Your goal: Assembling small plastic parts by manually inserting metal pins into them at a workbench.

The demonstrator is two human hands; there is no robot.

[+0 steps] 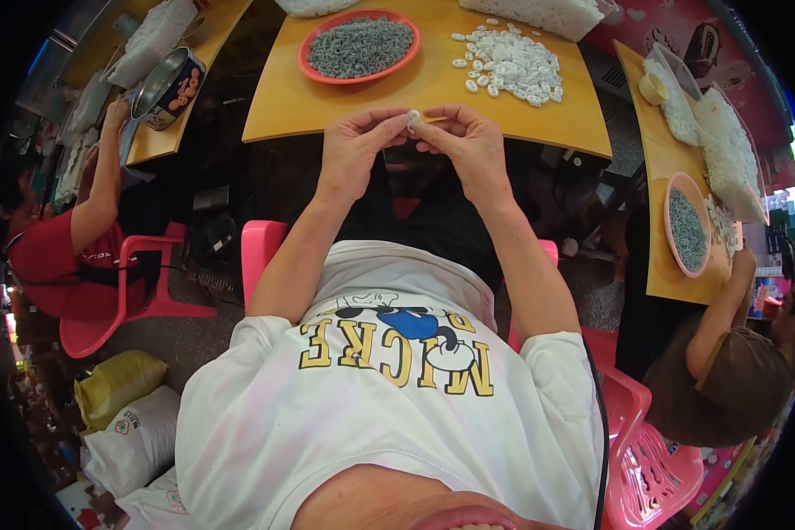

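Note:
Just off the near edge of the yellow table [362, 102], my two hands meet fingertip to fingertip. Between them is a small white plastic piece [413, 117] with a round opening. Thumb and index finger of my left hand [359, 148] are closed on its left side. My right hand [468, 148] pinches it from the right. Beyond my left hand stands an orange-red bowl [304, 69] heaped with small grey parts [359, 48]. Past my right hand lies a loose pile of white oval pieces [514, 66], several showing holes. Whether a grey part sits in my fingers is hidden.
At left, a person in red [66, 252] sits by a table with a round tin [163, 93]. At right, another person [724, 380] works beside a bowl of grey parts [687, 225]. Clear bags of white pieces [539, 13] line the far edge. Stuffed sacks [128, 433] lie lower left.

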